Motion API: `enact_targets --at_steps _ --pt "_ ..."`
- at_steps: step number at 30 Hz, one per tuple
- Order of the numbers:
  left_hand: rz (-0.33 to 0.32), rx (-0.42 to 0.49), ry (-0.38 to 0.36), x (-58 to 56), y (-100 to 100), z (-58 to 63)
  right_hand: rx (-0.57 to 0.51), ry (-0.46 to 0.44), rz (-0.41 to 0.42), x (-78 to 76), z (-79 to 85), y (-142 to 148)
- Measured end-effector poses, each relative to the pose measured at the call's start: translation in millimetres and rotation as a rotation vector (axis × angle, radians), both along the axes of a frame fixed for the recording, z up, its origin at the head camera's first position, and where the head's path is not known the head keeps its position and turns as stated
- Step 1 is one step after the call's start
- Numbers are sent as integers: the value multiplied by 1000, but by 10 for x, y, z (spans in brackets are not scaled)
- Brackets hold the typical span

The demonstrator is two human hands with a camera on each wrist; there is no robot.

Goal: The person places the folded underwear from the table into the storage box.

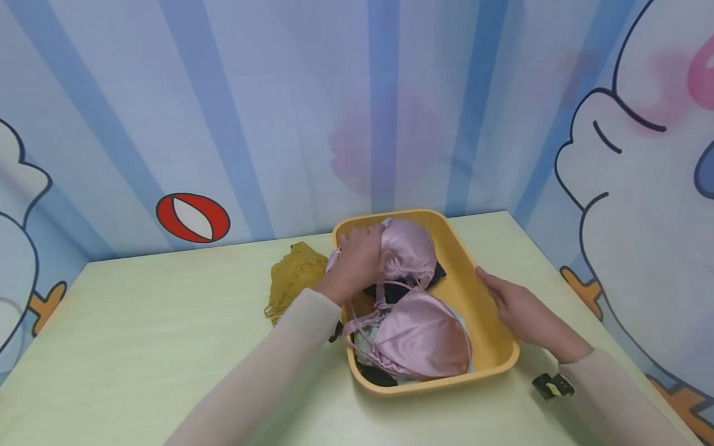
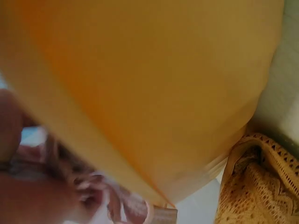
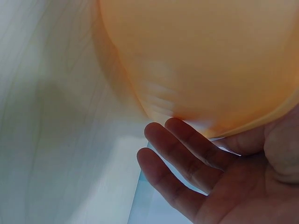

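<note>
A yellow plastic bin (image 1: 468, 279) stands on the table holding a shiny pink bra (image 1: 421, 337) with lace edging. My left hand (image 1: 359, 254) reaches over the bin's left side and grips the bra beside its far cup. In the left wrist view, the fingers (image 2: 42, 196) are blurred at the pink fabric, partly behind the bin wall. Outside the bin's right wall is my right hand (image 1: 515, 310), touching near the rim. Its fingers (image 3: 182, 158) extend loosely along the outer wall in the right wrist view. Dark and pale green garments lie under the pink bra, mostly hidden.
A mustard lace bra (image 1: 292, 279) lies on the pale table (image 1: 167, 334), against the bin's left side. Behind the table hangs a blue striped backdrop (image 1: 290, 124) with cartoon prints. The bin's far end is close to that backdrop.
</note>
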State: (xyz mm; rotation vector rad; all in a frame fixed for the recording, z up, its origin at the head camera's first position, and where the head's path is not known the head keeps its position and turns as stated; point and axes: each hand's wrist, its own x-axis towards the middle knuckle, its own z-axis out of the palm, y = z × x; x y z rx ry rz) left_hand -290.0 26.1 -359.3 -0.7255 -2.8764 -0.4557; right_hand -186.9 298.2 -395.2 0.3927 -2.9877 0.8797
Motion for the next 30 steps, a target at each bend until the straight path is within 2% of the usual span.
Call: enact_targets --at_steps 6,10,15,19,24,30 --pt "16 -163 -178 32 -17 -78 -6 -1 -3 -3 -14 5" --pt "30 -178 -191 37 -39 -85 -6 -1 -8 -4 -19 2" --pt "41 -113 -129 35 -132 -12 -23 -13 -11 -2 -12 0" --pt "95 -33 -106 16 -329 94 -13 -16 -11 -5 -17 0" --pt "151 55 -136 -32 -716 184 -10 -20 -9 -6 -19 1" --pt "159 125 -181 -50 -1207 200 -5 -26 -10 -11 -9 -20"
